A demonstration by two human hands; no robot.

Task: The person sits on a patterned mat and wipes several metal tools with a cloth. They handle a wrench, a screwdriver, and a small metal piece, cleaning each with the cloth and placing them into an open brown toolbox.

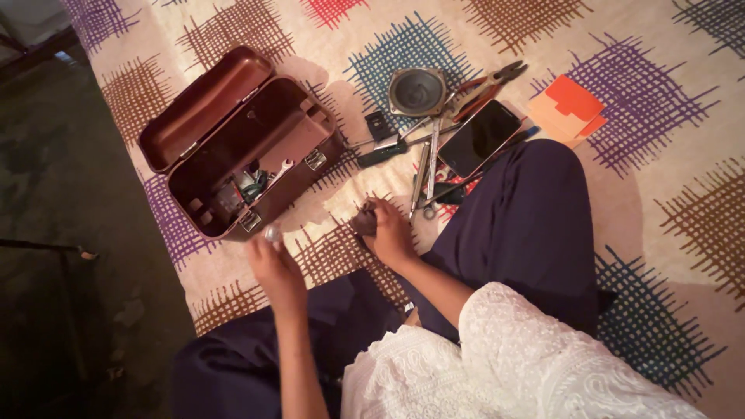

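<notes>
Left hand fingers pinch small shiny metal piece; open brown metal toolbox just beyond fingertips. Right hand fingers wrap small dark round object; flat orange card packet well beyond.

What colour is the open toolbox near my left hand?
The toolbox is dark reddish brown, seen in the head view.

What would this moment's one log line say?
left hand: small shiny part | right hand: dark part | toolbox: open

We see a cream bedsheet with purple, blue, brown and red crosshatched squares, a brown toolbox, orange cards, navy trousers.
</notes>
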